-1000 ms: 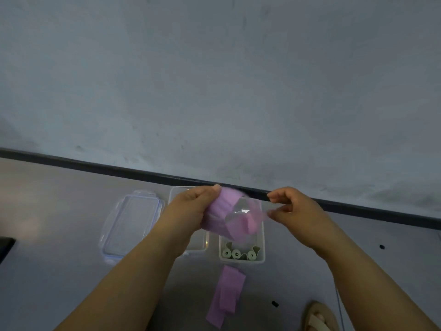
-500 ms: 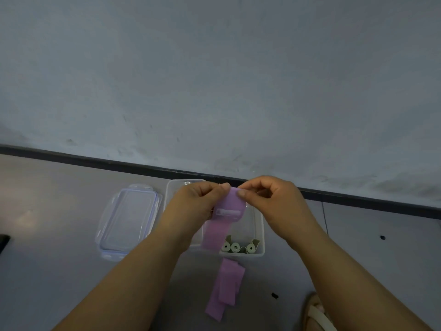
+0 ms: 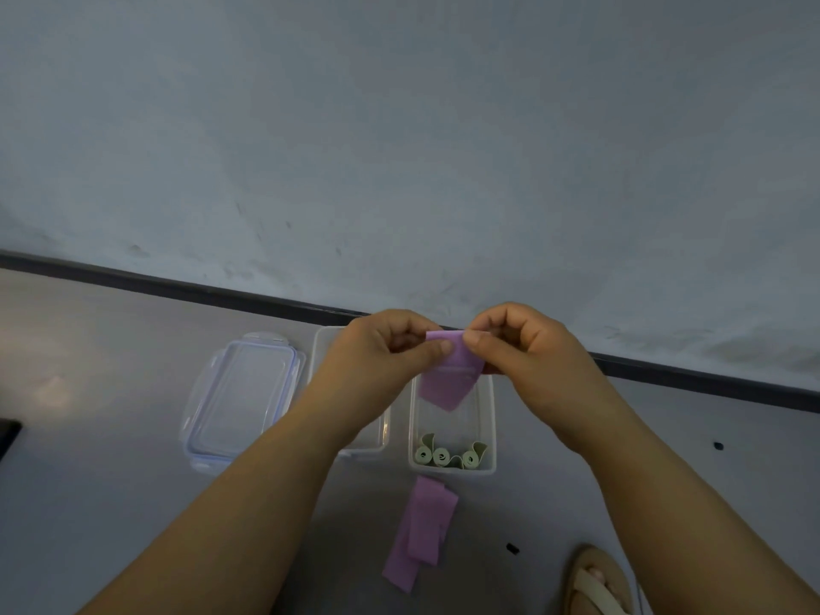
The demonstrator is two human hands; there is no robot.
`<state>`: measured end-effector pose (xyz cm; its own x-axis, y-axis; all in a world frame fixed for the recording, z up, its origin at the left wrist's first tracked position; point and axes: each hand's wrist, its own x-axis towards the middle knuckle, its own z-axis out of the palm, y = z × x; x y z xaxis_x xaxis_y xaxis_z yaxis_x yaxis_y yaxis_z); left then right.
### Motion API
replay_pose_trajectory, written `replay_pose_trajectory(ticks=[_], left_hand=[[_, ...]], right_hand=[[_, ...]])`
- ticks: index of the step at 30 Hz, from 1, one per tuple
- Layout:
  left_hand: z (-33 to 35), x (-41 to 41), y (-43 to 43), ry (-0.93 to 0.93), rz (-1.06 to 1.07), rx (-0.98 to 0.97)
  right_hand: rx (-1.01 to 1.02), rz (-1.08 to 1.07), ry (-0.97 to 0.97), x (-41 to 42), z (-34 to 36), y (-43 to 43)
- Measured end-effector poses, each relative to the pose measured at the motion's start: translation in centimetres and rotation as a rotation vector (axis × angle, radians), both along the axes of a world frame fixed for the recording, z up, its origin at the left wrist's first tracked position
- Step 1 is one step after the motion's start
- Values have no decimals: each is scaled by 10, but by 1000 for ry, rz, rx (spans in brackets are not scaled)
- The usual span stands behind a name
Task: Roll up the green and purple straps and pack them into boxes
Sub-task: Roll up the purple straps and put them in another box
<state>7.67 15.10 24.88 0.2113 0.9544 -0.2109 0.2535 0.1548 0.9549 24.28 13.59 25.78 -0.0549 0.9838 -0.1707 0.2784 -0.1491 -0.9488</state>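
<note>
Head view: a purple strap point(image 3: 448, 383) is pinched at its upper edge by the left hand point(image 3: 377, 352) and the right hand point(image 3: 528, 348), each grip clenched on it between thumb and forefinger, above the clear box point(image 3: 490, 419). Three green rolls point(image 3: 441, 457) are seen at that box's 6 o'clock end. A folded strap point(image 3: 421, 530) is laid on the floor at the box's 6 o'clock; a second box point(image 3: 324, 348) and a lid point(image 3: 242, 401) are set at its 9 o'clock.

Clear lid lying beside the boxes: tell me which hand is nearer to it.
Left. The left hand is just right of the clear lid, above the neighbouring box; the right hand is farther right, past the purple strap both hands pinch.
</note>
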Motion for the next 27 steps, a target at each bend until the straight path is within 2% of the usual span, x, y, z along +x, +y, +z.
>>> replay_pose_trajectory(ticks=[3, 11, 20, 23, 27], left_hand=[[-1, -1, 2, -72, 14, -17], [1, -2, 7, -33, -22, -38], [10, -6, 12, -283, -54, -137], [10, -6, 11, -257, -77, -144], [5, -6, 11, -238, -71, -188]], right_hand=[[-35, 4, 85, 0, 1, 0], [-45, 29, 40, -3, 1, 4], [-88, 17, 285, 2, 8, 6], [-95, 19, 253, 2, 6, 7], [-38, 3, 80, -1, 4, 5]])
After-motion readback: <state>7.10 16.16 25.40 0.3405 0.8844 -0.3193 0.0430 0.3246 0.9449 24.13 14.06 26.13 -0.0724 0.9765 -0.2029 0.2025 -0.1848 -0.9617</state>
